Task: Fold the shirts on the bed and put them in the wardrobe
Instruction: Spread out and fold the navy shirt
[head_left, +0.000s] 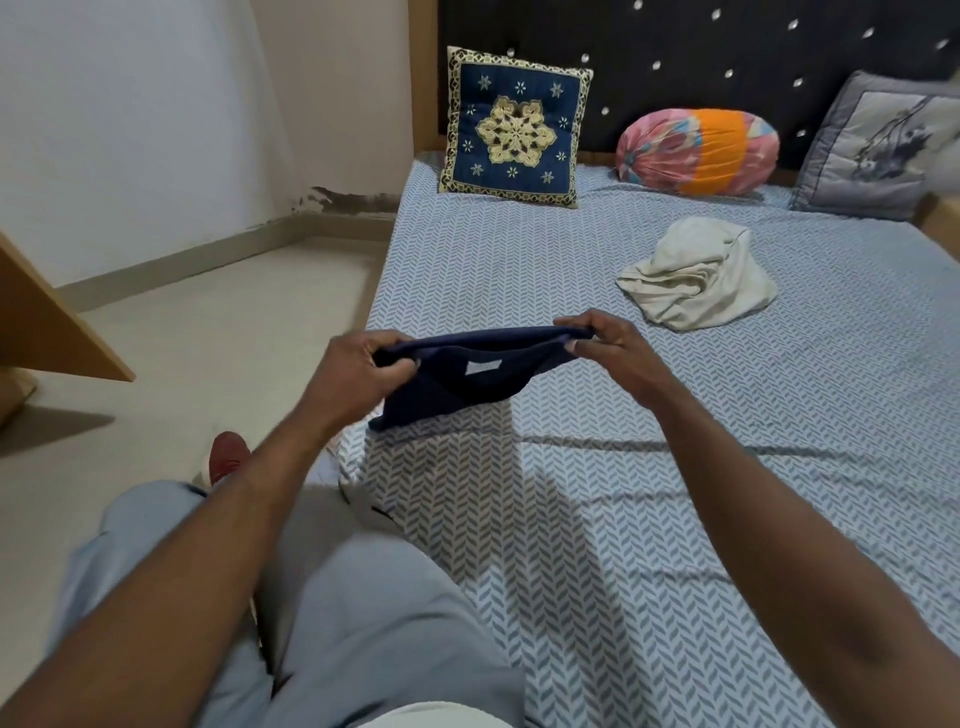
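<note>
Beyond the navy shirt (452, 387), clamped in left hand (353, 364) and right hand (610, 348) grip: crumpled white shirt (696, 275), blue cushion (514, 124).

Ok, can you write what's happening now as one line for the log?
step: folding navy shirt | left hand: grips it | right hand: pinches it | white shirt: crumpled on bed, unfolded

1. Navy shirt (457, 387): we hold it stretched by its upper edge, our left hand (358, 364) and right hand (608, 348) each pinching one end. A white label faces us, and the lower part hangs low over the bed (649, 545).
2. Off-white shirt (696, 275): crumpled in a loose heap on the bed, well apart from the first.
</note>
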